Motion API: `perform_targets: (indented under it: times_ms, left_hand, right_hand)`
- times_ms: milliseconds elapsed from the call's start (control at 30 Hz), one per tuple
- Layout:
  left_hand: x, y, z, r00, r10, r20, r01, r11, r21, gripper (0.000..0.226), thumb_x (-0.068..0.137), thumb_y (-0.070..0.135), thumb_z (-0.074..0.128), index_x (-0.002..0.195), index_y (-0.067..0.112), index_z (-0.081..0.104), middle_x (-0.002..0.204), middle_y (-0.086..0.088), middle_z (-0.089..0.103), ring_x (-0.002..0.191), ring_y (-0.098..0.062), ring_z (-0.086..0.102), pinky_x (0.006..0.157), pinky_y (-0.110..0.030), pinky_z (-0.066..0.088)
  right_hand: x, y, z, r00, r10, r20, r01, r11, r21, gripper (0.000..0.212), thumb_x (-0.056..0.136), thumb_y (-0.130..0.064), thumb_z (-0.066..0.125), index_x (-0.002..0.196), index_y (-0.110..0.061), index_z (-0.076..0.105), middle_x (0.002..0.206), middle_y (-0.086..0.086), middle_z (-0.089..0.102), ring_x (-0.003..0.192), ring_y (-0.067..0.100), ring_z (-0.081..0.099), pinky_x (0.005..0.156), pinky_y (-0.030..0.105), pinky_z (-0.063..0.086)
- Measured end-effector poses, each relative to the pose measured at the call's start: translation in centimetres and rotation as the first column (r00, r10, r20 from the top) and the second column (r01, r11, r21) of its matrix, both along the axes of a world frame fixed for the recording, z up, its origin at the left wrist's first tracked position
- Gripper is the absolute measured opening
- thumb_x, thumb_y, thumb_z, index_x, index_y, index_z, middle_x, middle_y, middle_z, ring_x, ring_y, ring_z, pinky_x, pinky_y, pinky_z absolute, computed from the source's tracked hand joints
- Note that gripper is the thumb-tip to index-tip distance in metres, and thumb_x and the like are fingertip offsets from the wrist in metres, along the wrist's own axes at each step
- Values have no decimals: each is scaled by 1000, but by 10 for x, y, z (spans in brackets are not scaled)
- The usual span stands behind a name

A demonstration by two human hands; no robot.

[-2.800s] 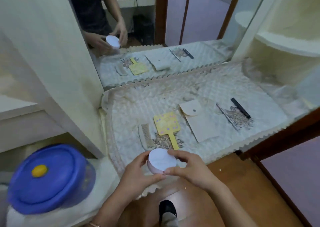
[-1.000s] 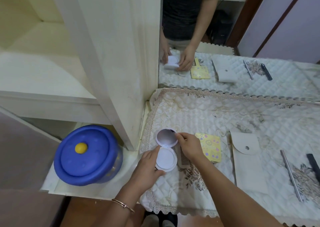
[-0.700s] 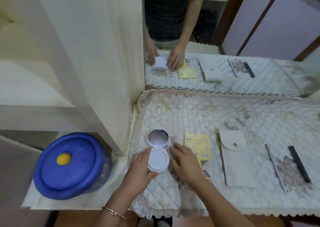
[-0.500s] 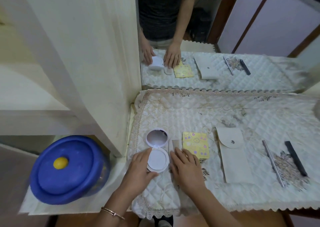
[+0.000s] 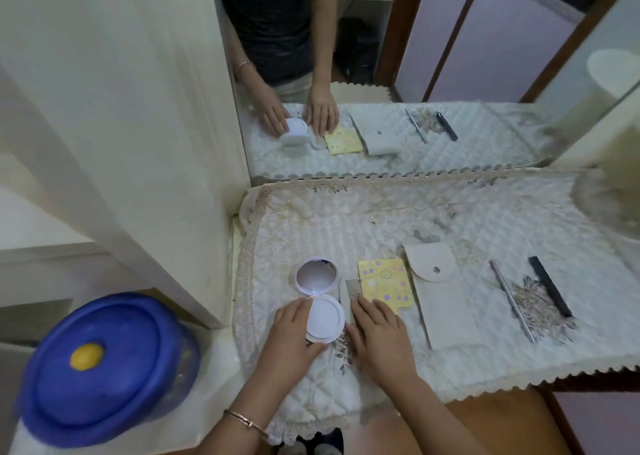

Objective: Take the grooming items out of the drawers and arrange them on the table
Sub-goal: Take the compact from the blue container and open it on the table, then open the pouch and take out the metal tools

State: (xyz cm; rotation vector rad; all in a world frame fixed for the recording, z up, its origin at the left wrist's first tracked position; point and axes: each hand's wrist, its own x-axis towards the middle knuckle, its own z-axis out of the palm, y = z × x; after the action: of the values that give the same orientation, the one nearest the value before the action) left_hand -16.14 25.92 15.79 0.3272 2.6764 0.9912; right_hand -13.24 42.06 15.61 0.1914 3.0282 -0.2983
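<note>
A white round compact mirror (image 5: 322,302) stands open on the quilted table cover (image 5: 415,226), lid with its mirror raised at the far side. My left hand (image 5: 291,333) holds the compact's base at its left edge, thumb under the near rim. My right hand (image 5: 377,336) lies flat just right of the base, fingers resting on a small white comb (image 5: 349,290). Beside the comb lie a yellow patterned hand mirror (image 5: 384,281), a cream snap pouch (image 5: 440,295), a metal file (image 5: 510,298) and a black comb (image 5: 550,286).
A blue lidded container with a yellow knob (image 5: 100,368) stands on the low ledge at the left. A cream cabinet panel (image 5: 138,125) rises left of the table. A wall mirror (image 5: 381,73) behind the table reflects a person and the items.
The compact came from both hands onto the table and was opened. My right hand left the lid and settled flat on the comb. The view has shifted right.
</note>
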Motion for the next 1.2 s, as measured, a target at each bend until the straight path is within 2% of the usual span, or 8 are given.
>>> perform_targets:
  times_ms: [167,433,500,633,833,933,1033,1200]
  left_hand:
    - [1,-1,-4,1000,-8,-23,8,1000,-17,72,80,31,66,139,10,29,145,-8,31,131,-25,27,109,-28,24]
    - [9,6,-5,999,31,-28,-32,998,-49,74,80,29,67,140,10,28,146,-7,30,132,-24,26,111,-33,27]
    - [9,6,-6,998,53,-39,-55,998,-44,73,77,29,69,138,8,33,144,-11,34,130,-28,31,110,-37,29]
    - [16,13,-10,987,102,-128,-121,981,-152,79,65,49,48,129,3,45,133,-19,48,118,-35,45,95,-44,43]
    - [32,44,-4,952,192,-238,-250,937,-242,55,67,40,45,110,7,53,114,-21,61,103,-25,38,78,-49,54]
    - [41,69,1,956,155,-251,-221,940,-261,46,72,37,43,104,11,62,110,-13,67,107,-23,38,87,-38,51]
    - [35,99,3,967,86,-239,-150,954,-261,39,72,39,44,95,16,65,100,-3,71,106,-20,39,82,-33,53]
    - [10,144,6,983,-95,-159,48,960,-276,42,74,33,42,104,15,65,108,-3,70,112,-21,58,80,-36,57]
  right_hand:
    - [0,18,-12,996,-11,-92,6,998,-58,43,82,-35,39,109,-17,66,114,7,69,103,27,66,79,41,57]
    - [5,52,-22,995,57,-85,-56,998,8,60,98,-36,9,110,-25,66,115,-3,69,110,19,61,92,29,33]
    - [8,57,-28,989,88,-123,-89,996,-7,51,96,-34,18,110,-23,66,116,-3,69,113,17,52,92,28,36]
    - [4,68,-20,976,186,-116,-199,973,-118,41,78,-31,39,102,-22,70,108,0,72,99,19,67,78,30,58]
    - [0,116,-14,916,239,-321,-323,915,-242,31,77,-26,48,97,-16,69,100,2,70,98,11,51,88,26,44]
    - [-10,151,-10,911,205,-357,-308,915,-262,32,78,-21,47,99,-12,69,99,6,70,98,12,50,86,25,47]
    - [-36,179,-5,944,165,-288,-235,945,-228,38,68,-3,62,106,-7,65,108,17,67,100,32,62,82,42,56]
    - [-70,199,-4,951,251,-182,-284,940,-189,30,75,-17,54,101,-10,67,109,13,68,102,29,65,86,44,54]
